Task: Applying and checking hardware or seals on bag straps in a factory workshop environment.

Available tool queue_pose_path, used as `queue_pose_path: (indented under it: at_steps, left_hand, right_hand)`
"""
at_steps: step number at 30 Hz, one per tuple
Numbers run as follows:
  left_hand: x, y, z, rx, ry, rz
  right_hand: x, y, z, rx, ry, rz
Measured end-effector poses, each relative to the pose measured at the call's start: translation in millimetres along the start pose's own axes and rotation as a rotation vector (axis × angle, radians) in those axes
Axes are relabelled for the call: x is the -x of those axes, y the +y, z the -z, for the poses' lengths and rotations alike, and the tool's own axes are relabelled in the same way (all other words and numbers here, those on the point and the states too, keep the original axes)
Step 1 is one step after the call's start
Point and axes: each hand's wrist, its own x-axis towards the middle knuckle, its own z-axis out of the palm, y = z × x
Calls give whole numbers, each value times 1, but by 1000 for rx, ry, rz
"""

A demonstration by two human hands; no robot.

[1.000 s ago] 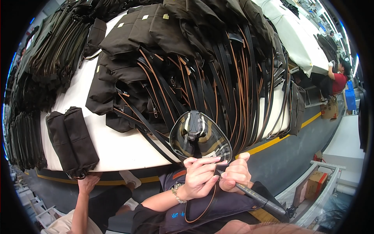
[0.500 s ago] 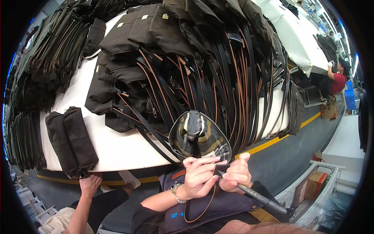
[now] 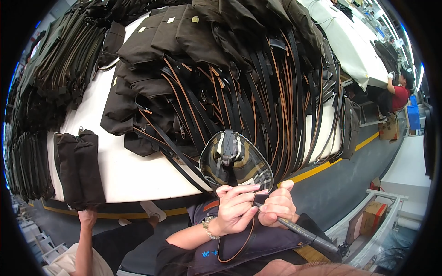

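Just in front of the table's edge, my left hand (image 3: 236, 210), with a bead bracelet at the wrist, pinches the end of a black strap (image 3: 260, 199). The strap's tan-edged length (image 3: 251, 239) hangs in a loop below it. My right hand (image 3: 279, 206) is closed against the same strap end. A long grey tube-shaped tool (image 3: 313, 238) sticks out from under it to the lower right; its kind and tip cannot be made out. Right beyond my fingers, a dark bag (image 3: 206, 158) gapes open and shows its plaid lining.
Dark brown bags (image 3: 202, 34) with black straps are heaped on the white table (image 3: 133, 177); more hang in stacks (image 3: 50, 92) at left. A co-worker's hand (image 3: 87, 217) holds a dark bag (image 3: 82, 170). At right stand a metal frame (image 3: 354, 211) and a carton (image 3: 372, 217).
At the left, the co-worker's hand and the bag it holds have shifted left, and the bag stands straighter. My own hands have barely moved; the grey tool has dipped slightly.
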Motion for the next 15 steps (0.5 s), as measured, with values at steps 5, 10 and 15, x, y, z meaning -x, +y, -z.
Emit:
queue_pose_path:
  at_steps: [5,10,15]
  left_hand:
    - [1,2,0,8,-2,2]
    - [2,2,0,3,-7,1]
    - [2,2,1,9,-10,1]
  right_hand:
    - [0,-2,0,20,9,-10]
    - [1,-2,-2,-1,24,-7]
    - [2,-1,-1,-23,26,4]
